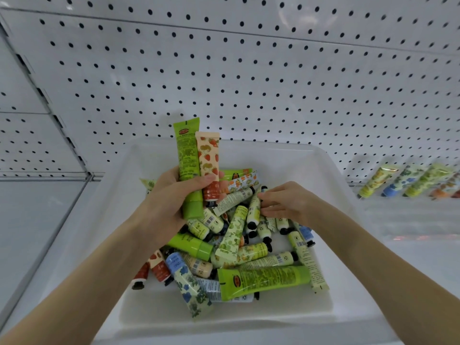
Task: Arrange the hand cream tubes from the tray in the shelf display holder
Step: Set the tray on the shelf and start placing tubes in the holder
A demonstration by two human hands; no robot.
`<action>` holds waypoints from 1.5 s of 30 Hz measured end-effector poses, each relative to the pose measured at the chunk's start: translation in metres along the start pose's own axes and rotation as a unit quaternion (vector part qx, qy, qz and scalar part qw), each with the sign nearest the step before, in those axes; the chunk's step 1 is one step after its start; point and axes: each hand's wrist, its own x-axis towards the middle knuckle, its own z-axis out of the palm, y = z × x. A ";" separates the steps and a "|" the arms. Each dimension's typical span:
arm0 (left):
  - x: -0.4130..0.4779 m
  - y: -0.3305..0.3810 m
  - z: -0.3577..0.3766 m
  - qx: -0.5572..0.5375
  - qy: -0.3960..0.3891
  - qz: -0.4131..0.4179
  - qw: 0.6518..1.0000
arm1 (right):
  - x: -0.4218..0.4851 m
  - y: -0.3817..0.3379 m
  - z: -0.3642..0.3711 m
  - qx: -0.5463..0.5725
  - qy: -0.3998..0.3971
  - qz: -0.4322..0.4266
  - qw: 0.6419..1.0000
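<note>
White plastic tray (pixel 331 170) sits on a white shop shelf (pixel 37 232), with a white pegboard (pixel 249 70) rising behind it. The tray holds a loose pile of hand cream tubes (pixel 239 247), lying crossed over one another in green, pale leafy, blue-flowered and strawberry prints.

The left hand (pixel 171 195) is raised over the far left part of the pile. Its fingers are curled tight around two tubes held side by side, crimped ends up and caps down: a bright green tube (pixel 186 150) and a strawberry-print tube (pixel 207 158). Holding them upright and together likely keeps them ready to slot into the display.

The right hand (pixel 286 202) reaches into the pile from the right. Its fingers are mostly straight and slightly apart, with the tips resting on a pale tube with a black cap (pixel 254 207). It appears to be sorting or choosing, not gripping.

At the far right of the shelf, a clear display holder (pixel 410 212) already carries a row of leaning tubes (pixel 410 180), blurred at the picture's edge. Most tubes remain in the tray, so the job looks early.
</note>
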 end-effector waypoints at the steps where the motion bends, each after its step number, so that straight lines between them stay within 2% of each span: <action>1: 0.000 0.000 0.000 0.000 0.001 0.001 1.000 | 0.001 0.001 0.001 -0.006 0.008 0.002 1.000; 11: 0.000 0.000 0.000 0.000 -0.003 -0.006 1.000 | 0.007 0.009 0.011 -0.011 0.082 0.007 0.997; 20: -0.001 0.000 -0.002 -0.008 -0.017 -0.030 0.999 | 0.009 0.007 0.013 -0.030 0.067 0.028 0.997; 31: -0.002 0.000 -0.001 -0.057 -0.011 -0.084 0.995 | -0.006 -0.010 0.004 -0.044 -0.001 0.006 0.999; 38: -0.002 0.001 -0.002 -0.027 -0.012 -0.089 0.996 | -0.035 -0.036 -0.006 -0.109 -0.051 -0.133 0.984; 41: -0.003 0.000 0.000 -0.002 -0.026 -0.101 0.995 | -0.047 -0.044 0.004 -0.022 -0.130 -0.169 0.977; 45: -0.003 -0.001 0.001 0.061 -0.049 -0.121 0.990 | -0.059 -0.050 0.018 0.096 -0.183 -0.213 0.955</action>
